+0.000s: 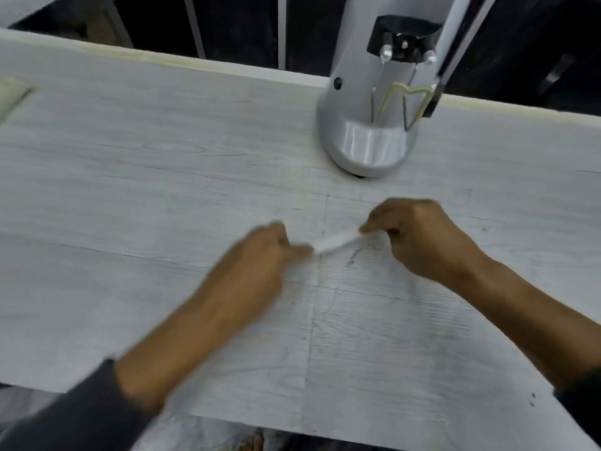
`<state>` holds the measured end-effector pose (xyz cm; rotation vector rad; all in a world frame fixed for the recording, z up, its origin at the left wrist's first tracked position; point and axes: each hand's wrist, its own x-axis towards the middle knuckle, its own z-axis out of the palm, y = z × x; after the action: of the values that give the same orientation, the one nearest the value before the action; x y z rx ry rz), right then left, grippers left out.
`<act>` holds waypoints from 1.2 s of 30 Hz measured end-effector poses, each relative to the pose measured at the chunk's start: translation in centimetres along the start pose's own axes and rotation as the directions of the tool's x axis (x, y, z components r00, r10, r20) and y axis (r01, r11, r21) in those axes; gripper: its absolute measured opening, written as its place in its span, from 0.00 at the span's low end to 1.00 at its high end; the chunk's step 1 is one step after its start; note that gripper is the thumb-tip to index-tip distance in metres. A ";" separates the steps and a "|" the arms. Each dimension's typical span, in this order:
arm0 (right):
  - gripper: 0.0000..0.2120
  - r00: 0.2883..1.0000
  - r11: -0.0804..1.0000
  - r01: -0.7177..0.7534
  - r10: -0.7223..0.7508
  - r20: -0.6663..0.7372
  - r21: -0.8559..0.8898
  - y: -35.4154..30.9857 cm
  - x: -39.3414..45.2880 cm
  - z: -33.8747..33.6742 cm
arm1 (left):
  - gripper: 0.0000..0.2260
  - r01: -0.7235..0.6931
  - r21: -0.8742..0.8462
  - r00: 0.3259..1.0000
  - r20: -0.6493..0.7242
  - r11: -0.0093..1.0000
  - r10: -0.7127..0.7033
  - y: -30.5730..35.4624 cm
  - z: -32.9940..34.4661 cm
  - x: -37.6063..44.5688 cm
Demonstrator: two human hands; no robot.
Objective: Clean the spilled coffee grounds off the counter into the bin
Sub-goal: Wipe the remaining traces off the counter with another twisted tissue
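Observation:
Both hands meet over the middle of the pale wood-grain counter. My left hand and my right hand each pinch one end of a small white strip, perhaps folded paper or tissue, held just above the surface; it is blurred. A thin dark smear of coffee grounds lies on the counter right under the strip. A few dark specks sit near the front right edge. No bin is in view.
A grey coffee grinder with a rounded base stands at the back right of the counter. The counter's far edge runs in front of a dark space with metal bars. The near edge is close to my body.

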<state>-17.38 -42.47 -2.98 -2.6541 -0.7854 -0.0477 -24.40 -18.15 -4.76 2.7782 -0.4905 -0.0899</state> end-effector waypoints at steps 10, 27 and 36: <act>0.12 0.966 0.958 -0.254 0.243 -0.093 -0.133 3.1 3.9 2.3 | 0.09 -0.023 0.004 0.996 -0.087 1.000 0.023 -4.6 -0.8 13.9; 0.20 0.989 0.980 -0.146 0.145 -0.019 -0.132 3.0 2.6 0.6 | 0.14 -0.027 0.015 0.998 -0.050 1.000 0.028 -3.4 -0.1 9.5; 0.19 0.992 1.000 0.022 -0.020 0.122 -0.019 -0.5 -5.4 -1.3 | 0.24 -0.061 -0.012 0.998 0.018 0.998 0.061 1.9 0.4 -2.4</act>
<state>-22.16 -45.34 -2.36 -2.6890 -0.8562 0.1023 -27.35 -19.10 -4.51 2.7508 -0.5777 -0.1038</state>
